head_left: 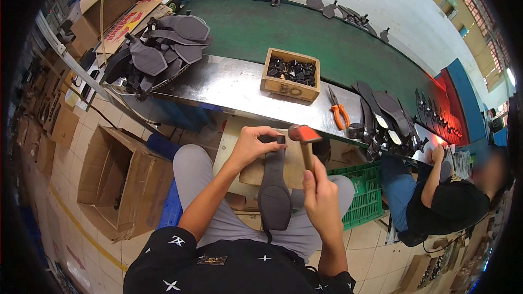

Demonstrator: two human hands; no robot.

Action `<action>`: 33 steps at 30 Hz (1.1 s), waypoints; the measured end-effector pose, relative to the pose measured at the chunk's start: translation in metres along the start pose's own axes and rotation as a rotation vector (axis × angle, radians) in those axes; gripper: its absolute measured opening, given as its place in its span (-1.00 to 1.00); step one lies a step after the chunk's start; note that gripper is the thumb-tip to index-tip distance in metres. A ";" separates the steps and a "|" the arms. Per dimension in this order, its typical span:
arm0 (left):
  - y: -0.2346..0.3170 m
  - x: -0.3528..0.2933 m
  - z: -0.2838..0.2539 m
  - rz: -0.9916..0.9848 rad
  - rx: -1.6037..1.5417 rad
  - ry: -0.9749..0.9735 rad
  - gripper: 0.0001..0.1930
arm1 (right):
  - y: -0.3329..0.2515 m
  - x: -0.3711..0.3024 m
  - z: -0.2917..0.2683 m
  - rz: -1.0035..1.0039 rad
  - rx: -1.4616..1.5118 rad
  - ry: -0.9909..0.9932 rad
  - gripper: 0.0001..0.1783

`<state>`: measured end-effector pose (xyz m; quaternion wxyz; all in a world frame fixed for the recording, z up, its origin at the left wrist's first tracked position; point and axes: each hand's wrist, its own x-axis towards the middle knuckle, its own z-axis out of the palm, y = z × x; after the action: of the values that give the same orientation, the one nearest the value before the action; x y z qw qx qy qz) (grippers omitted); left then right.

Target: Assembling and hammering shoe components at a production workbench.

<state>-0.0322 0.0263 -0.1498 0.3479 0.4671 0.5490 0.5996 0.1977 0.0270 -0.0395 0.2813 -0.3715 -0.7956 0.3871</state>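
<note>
A dark grey shoe sole (275,201) lies lengthwise between my knees, its broad toe part toward me and its narrow heel end away. At that heel end my left hand (255,146) pinches a small black heel tip (281,139) between thumb and forefinger; whether it is seated on the heel cannot be made out. My right hand (322,198) is wrapped round the wooden handle of a hammer (306,155). The red and dark head of the hammer is raised just right of the heel tip, apart from it in the picture.
Ahead, a wooden box (291,91) of small black pieces stands on the metal ledge beside orange-handled pliers (340,115). Shoe soles pile up at left (150,61) and right (389,106). A green conveyor belt (239,27) runs behind; a co-worker (449,198) sits at right.
</note>
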 end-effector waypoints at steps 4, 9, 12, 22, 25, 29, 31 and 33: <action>0.001 0.000 -0.001 -0.090 -0.081 -0.014 -0.73 | 0.001 0.001 -0.002 -0.133 0.079 0.082 -0.59; 0.007 -0.001 -0.002 -0.071 -0.039 -0.025 -0.73 | 0.000 0.001 0.001 -0.032 0.016 -0.051 -0.60; 0.010 -0.002 -0.003 -0.127 -0.049 -0.025 -0.72 | 0.002 -0.004 0.002 0.047 0.081 -0.045 -0.59; 0.001 -0.004 -0.004 0.033 0.214 -0.055 -0.38 | -0.002 -0.005 0.000 -0.050 0.050 0.005 -0.57; -0.002 -0.008 -0.005 0.159 0.459 -0.149 0.15 | -0.025 -0.019 -0.022 -0.169 0.112 0.179 -0.42; -0.004 -0.017 -0.003 0.171 0.610 -0.084 0.22 | -0.037 -0.016 -0.014 -0.201 0.585 0.255 -0.38; -0.003 -0.019 -0.003 0.084 0.628 -0.099 0.24 | -0.028 0.001 0.003 -0.220 0.246 0.116 -0.52; -0.001 -0.018 -0.003 0.042 0.632 -0.105 0.26 | -0.019 0.008 0.011 -0.058 -0.190 -0.139 -0.62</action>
<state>-0.0289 0.0084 -0.1543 0.2010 0.5937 0.6794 0.3815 0.1783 0.0212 -0.0284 0.2002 -0.3455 -0.8567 0.3266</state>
